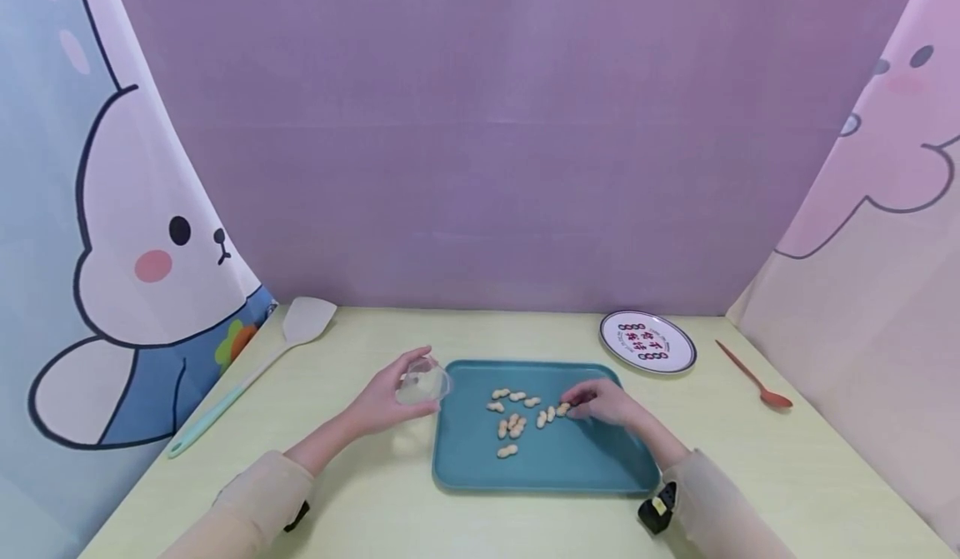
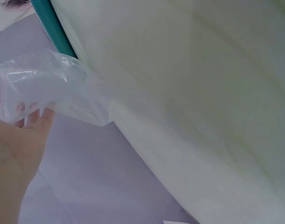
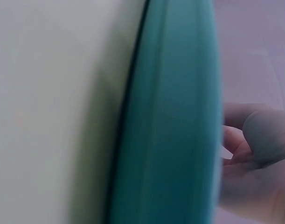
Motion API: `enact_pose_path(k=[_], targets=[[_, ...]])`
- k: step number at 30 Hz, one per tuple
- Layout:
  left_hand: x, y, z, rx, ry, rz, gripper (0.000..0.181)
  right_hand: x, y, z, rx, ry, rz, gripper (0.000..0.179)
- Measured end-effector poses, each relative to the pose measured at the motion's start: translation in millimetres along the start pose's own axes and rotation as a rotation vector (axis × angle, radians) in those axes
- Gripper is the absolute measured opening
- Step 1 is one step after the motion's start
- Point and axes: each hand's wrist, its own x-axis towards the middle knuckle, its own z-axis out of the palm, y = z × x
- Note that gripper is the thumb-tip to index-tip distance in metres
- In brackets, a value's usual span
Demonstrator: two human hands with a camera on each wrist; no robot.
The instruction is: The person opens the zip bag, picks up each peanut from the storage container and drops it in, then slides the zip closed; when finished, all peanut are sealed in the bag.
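A clear plastic zip bag [image 2: 44, 86] with a thin red line is gripped by my left hand [image 1: 392, 392], thumb and fingers curled round it. The hand holds it up just left of the teal tray [image 1: 517, 480]. Several unshelled peanuts [image 1: 507, 451] lie scattered on the tray. At its right part, my right hand [image 1: 603, 402] reaches down with bent fingers, pinching a peanut [image 1: 562, 409] between thumb and forefinger. In the right wrist view the tray's edge [image 3: 179, 116] hides those fingertips.
A white plate [image 1: 648, 342] with red writing stands behind the tray on the right. Farther right lies a reddish-brown spoon [image 1: 753, 376]. On the left is a long spatula [image 1: 307, 319] with a mint handle. A purple cloth [image 1: 480, 134] closes off the table's back edge.
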Motion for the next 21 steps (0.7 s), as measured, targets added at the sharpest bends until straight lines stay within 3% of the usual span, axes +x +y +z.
enact_pose_path(k=[14, 21], targets=[[0.0, 0.1, 0.5, 0.018, -0.01, -0.022, 0.079, 3.7, -0.4, 2.3, -0.1, -0.003, -0.026, 0.017], [0.4, -0.4, 0.2, 0.04, -0.008, -0.017, 0.078, 1.1, -1.1, -3.2, -0.051, -0.001, -0.02, 0.016]])
